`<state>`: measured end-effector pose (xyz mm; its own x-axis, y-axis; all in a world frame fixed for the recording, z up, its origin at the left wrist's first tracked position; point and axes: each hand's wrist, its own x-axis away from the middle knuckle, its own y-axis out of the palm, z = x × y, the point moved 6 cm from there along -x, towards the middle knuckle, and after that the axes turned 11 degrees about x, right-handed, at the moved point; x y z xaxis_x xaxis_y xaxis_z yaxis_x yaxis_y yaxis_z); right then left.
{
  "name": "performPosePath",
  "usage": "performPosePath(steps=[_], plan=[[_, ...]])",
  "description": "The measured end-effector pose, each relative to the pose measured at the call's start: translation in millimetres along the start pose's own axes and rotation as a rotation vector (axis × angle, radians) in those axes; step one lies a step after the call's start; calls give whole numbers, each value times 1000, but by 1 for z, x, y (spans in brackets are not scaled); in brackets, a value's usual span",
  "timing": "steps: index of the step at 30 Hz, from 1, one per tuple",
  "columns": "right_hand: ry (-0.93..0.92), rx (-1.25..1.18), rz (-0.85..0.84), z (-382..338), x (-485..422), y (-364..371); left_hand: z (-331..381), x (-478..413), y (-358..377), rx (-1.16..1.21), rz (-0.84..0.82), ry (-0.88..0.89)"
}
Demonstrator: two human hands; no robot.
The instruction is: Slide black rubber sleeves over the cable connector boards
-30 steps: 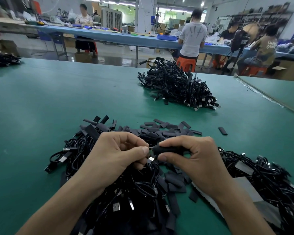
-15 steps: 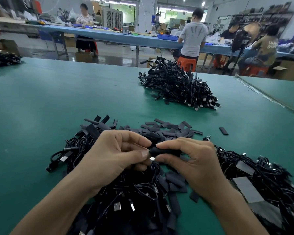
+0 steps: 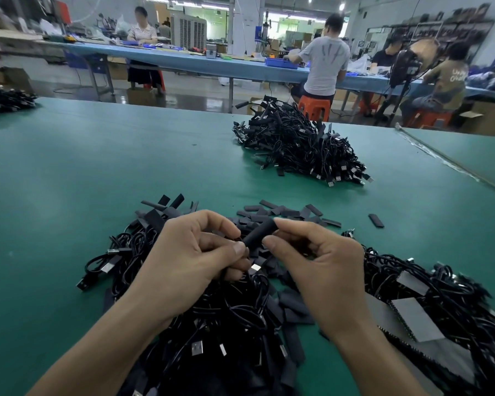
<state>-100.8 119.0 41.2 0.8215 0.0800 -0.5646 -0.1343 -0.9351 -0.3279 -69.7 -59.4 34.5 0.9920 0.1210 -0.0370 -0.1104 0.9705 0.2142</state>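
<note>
Head view: right hand (image 3: pixel 320 270) pinches the sleeve (image 3: pixel 259 232), its axis slanting down-left toward left hand (image 3: pixel 189 258), seemingly pinching a hidden cable end.

black rubber sleeve (image 3: pixel 258 231), black cable piles (image 3: pixel 297 144), green table (image 3: pixel 97 167), orange stools (image 3: pixel 315 105), blue bench (image 3: pixel 183 60)

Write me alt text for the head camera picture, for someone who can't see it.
The left hand and right hand pinch one black rubber sleeve between them, above a tangled pile of black USB cables on a green table. Loose sleeves lie scattered just beyond, and a second cable pile sits farther back. Other workers sit behind.
</note>
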Motion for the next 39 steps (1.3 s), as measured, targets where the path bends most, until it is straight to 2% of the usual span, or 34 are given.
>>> performPosePath(steps=[11,15,24,28,31,35,37,39], plan=[[-25,143,-15,-4,3,4,-5,1,2,13,-32,-22],[34,106,-20,0,2,2,-5,1,4,14,-25,-10],[8,136,-40,-5,5,9,-3,1,2,12,-22,20],[55,77,-67,-2,3,7,-2,1,0,-20,-18,44],[65,76,-85,-5,1,5,6,0,-3,-198,17,166],[78,83,-84,-6,0,1,27,3,-20,-598,274,474],[80,98,-95,-6,-1,2,30,1,-34,-667,401,493],[62,109,-106,-9,-1,2,24,-3,-45,-747,453,445]])
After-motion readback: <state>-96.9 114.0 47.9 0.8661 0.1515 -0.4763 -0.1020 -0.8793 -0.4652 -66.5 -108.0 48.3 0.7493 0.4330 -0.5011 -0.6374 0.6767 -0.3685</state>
